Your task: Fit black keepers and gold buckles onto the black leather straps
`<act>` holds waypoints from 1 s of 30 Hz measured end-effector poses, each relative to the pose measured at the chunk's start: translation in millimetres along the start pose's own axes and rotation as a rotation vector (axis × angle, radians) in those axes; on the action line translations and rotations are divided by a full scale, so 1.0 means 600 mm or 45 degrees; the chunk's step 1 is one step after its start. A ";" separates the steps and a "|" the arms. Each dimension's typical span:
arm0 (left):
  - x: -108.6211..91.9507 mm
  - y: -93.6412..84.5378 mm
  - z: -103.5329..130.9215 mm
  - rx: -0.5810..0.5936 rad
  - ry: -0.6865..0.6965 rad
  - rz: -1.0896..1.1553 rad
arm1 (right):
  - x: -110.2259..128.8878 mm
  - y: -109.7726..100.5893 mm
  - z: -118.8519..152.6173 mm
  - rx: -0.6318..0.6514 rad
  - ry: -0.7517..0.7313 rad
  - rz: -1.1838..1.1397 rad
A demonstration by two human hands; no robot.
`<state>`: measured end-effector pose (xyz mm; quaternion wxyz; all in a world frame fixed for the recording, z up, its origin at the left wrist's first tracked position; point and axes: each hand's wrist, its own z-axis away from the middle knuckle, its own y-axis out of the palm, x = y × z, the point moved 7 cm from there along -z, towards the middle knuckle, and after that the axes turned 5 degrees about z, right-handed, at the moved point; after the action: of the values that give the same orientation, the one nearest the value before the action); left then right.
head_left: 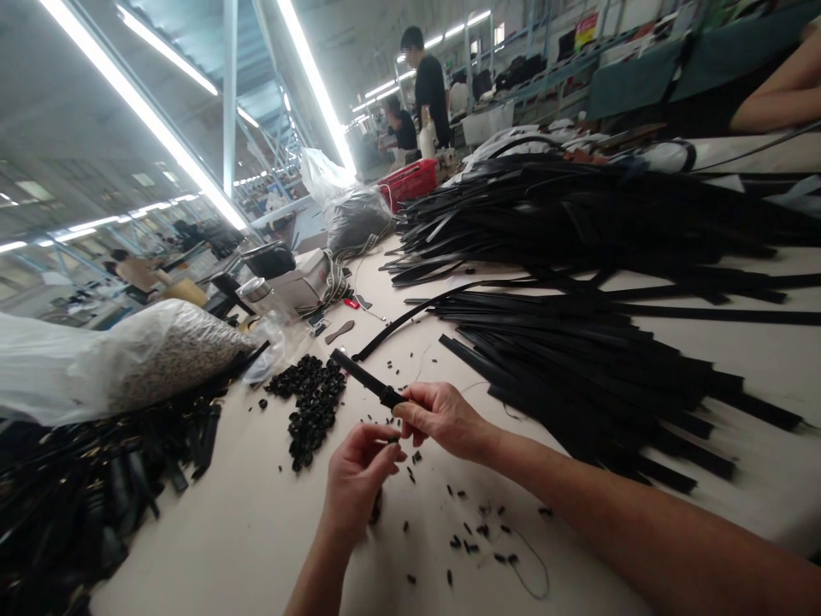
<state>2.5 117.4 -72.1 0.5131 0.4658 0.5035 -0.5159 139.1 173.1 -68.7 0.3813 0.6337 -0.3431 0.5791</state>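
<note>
My right hand (445, 419) is closed on a black strap (359, 373), thumb on top, with the strap's free end pointing up and to the left. A black loop (388, 396) sits around the strap just beyond my fingertips. Close below, my left hand (364, 470) pinches its thumb and fingers together over a small dark thing that I cannot make out. A heap of small black loops (314, 402) lies to the left of both hands. Little dark bits (475, 539) are scattered over the pale table (224, 539) in front of me.
Long black straps (577, 368) lie in a pile on the right, with a bigger pile (564, 214) behind. At left are finished-looking black straps (115, 488) and a clear bag (186, 346). A red basket (410, 182) stands at the back; other people are farther off.
</note>
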 end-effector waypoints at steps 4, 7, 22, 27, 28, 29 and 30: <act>0.004 -0.025 -0.005 -0.143 -0.017 0.260 | -0.011 0.006 0.002 0.027 0.003 0.073; 0.006 -0.036 -0.007 -0.210 -0.025 0.347 | -0.013 0.012 0.005 0.044 -0.009 0.118; 0.004 -0.028 -0.009 -0.181 -0.005 0.447 | -0.013 0.028 0.014 0.085 -0.041 0.341; 0.010 -0.029 -0.008 -0.230 -0.051 0.506 | -0.009 0.024 0.014 0.044 -0.028 0.451; 0.011 -0.030 -0.008 -0.245 -0.061 0.516 | -0.008 0.023 0.014 0.042 -0.027 0.461; 0.013 -0.032 -0.008 -0.254 -0.070 0.521 | -0.007 0.023 0.014 0.042 -0.028 0.464; 0.014 -0.033 -0.008 -0.256 -0.070 0.515 | -0.006 0.023 0.014 0.044 -0.027 0.465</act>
<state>-18.1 121.3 -80.2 0.6636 0.4896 0.4344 -0.3622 130.6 159.3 -71.6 0.2552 0.5733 -0.4465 0.6379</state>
